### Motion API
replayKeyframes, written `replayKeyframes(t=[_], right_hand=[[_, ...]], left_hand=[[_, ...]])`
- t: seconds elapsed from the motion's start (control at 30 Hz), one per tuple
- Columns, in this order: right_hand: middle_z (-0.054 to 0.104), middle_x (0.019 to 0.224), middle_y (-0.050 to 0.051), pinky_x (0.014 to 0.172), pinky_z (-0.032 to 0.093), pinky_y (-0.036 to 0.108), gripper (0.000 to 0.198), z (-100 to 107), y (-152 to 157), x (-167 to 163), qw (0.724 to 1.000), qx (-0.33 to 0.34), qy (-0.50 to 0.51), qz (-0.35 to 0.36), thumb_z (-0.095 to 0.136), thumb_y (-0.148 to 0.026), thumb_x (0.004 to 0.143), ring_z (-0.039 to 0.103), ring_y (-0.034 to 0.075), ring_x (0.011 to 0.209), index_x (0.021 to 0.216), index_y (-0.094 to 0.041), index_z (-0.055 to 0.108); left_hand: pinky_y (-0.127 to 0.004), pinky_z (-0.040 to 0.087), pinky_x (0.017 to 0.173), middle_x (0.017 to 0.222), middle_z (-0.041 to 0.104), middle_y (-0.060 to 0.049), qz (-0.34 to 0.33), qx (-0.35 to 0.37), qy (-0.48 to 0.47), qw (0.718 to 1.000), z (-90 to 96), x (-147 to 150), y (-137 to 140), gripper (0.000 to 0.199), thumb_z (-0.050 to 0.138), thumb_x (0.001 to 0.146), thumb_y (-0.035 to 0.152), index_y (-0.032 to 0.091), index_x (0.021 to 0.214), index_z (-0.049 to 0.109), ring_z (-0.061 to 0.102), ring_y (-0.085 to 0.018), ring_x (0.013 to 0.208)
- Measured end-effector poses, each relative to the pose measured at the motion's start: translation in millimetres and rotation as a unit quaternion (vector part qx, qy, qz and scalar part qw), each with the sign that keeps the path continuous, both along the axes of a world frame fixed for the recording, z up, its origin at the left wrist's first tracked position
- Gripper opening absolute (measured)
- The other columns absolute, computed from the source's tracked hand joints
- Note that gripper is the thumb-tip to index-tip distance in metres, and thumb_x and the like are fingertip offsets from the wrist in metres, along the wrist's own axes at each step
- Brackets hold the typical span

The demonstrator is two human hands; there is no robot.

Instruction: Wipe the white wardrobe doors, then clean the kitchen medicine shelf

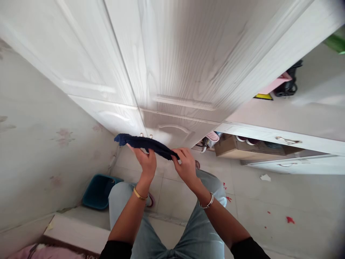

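A long strip of dark navy cloth (151, 144), soft and folded narrow, is stretched across the air above my knees. I cannot tell what kind of garment or cloth it is. My left hand (146, 162) grips its lower edge left of the middle, with the fuzzy left end sticking out past the fingers. At the right end, my right hand (185, 165) pinches the cloth between thumb and fingers. Behind the cloth stand the white wardrobe doors (183, 64), with small knobs close above it.
To the left, a teal bin (98, 192) stands by the flowered wall (61, 144). On the right are a white drawer (288, 140), a cardboard box (229, 147) on a low shelf, and a pink box (275, 83) on the desk. Red scraps (290, 219) lie on the tiled floor.
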State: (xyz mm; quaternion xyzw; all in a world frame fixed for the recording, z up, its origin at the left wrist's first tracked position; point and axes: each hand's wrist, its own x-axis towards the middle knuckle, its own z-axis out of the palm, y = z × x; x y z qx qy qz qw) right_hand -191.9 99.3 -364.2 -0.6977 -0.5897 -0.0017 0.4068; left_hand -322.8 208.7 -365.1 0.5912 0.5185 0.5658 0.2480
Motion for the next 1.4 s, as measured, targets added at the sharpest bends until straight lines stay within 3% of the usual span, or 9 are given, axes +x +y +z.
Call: replayKeyframes(t=[0.17,0.3,0.43,0.77,0.97,1.03,1.13,1.27,1.4], right_hand=[[0.068,0.116,0.010,0.096,0.054,0.037,0.028,13,-5,16,0.998,0.009,0.051,-0.020,0.045,-0.026,0.106,0.064,0.022,0.109,0.118,-0.022,0.070],[0.069,0.087,0.003,0.073,0.056,0.031,0.030,20,-18,15,0.984,-0.024,0.174,-0.043,0.034,-0.034,0.108,0.065,0.018,0.078,0.109,-0.024,0.062],[0.068,0.088,0.002,0.064,0.055,0.031,0.032,30,-30,8,0.983,-0.039,0.167,-0.061,0.063,-0.044,0.093,0.065,0.019,0.074,0.114,-0.023,0.054],[0.066,0.102,0.008,0.089,0.054,0.038,0.019,62,-51,63,0.976,0.121,-0.040,-0.177,0.055,-0.027,0.103,0.062,0.021,0.099,0.108,-0.023,0.073],[0.064,0.082,0.003,0.063,0.054,0.029,0.032,86,-28,107,0.914,0.244,0.110,-0.304,0.046,-0.042,0.106,0.059,0.015,0.065,0.117,-0.020,0.067],[0.069,0.103,0.010,0.074,0.060,0.033,0.039,94,-7,121,0.897,0.295,0.105,-0.312,0.036,-0.042,0.108,0.069,0.018,0.082,0.132,-0.020,0.056],[0.062,0.134,0.018,0.104,0.055,0.047,0.051,104,24,145,0.935,0.244,-0.027,-0.256,0.035,-0.046,0.107,0.063,0.028,0.125,0.150,-0.019,0.042],[0.068,0.123,0.020,0.110,0.049,0.055,0.059,130,49,169,0.963,0.112,-0.112,-0.220,0.028,-0.042,0.107,0.061,0.033,0.127,0.159,-0.013,0.034],[0.064,0.133,0.019,0.118,0.042,0.054,0.061,161,57,168,0.948,0.137,-0.159,-0.240,0.030,-0.040,0.108,0.053,0.033,0.138,0.163,-0.015,0.026]], left_hand=[[-0.050,0.000,0.134,0.166,0.030,-0.028,-0.021,0.011,0.004,1.000,-4.2,12,0,0.081,0.064,0.086,0.032,0.003,0.155,0.034,0.004,-0.032,0.164],[-0.054,0.005,0.133,0.169,0.026,-0.026,-0.046,0.061,0.033,0.997,-1.4,19,-5,0.096,0.072,0.086,0.035,0.009,0.163,0.020,0.011,-0.034,0.163],[-0.058,0.010,0.133,0.168,0.030,-0.022,-0.074,0.075,0.041,0.994,5.3,28,-11,0.090,0.071,0.086,0.030,0.015,0.163,0.026,0.018,-0.037,0.161],[-0.055,0.005,0.134,0.170,0.022,-0.026,-0.113,0.108,0.024,0.987,36.4,77,-20,0.089,0.067,0.088,0.029,0.009,0.162,0.023,0.004,-0.034,0.164],[-0.061,0.006,0.132,0.170,0.015,-0.029,-0.149,0.097,-0.005,0.984,58.3,147,-33,0.086,0.069,0.086,0.032,0.008,0.158,0.028,0.001,-0.037,0.163],[-0.062,0.010,0.131,0.168,0.022,-0.030,-0.163,0.116,0.003,0.980,67.6,173,-30,0.081,0.066,0.089,0.039,0.008,0.156,0.031,0.004,-0.036,0.164],[-0.061,0.014,0.131,0.162,0.035,-0.031,-0.171,0.186,0.031,0.967,83.3,201,-13,0.068,0.059,0.095,0.044,0.006,0.149,0.042,0.013,-0.035,0.163],[-0.060,0.011,0.132,0.153,0.050,-0.029,-0.203,0.259,0.078,0.941,101.8,210,13,0.052,0.053,0.098,0.041,0.006,0.137,0.056,0.026,-0.034,0.160],[-0.059,0.010,0.132,0.145,0.061,-0.024,-0.249,0.306,0.105,0.913,112.6,213,28,0.043,0.046,0.101,0.032,0.010,0.135,0.061,0.040,-0.032,0.154]])
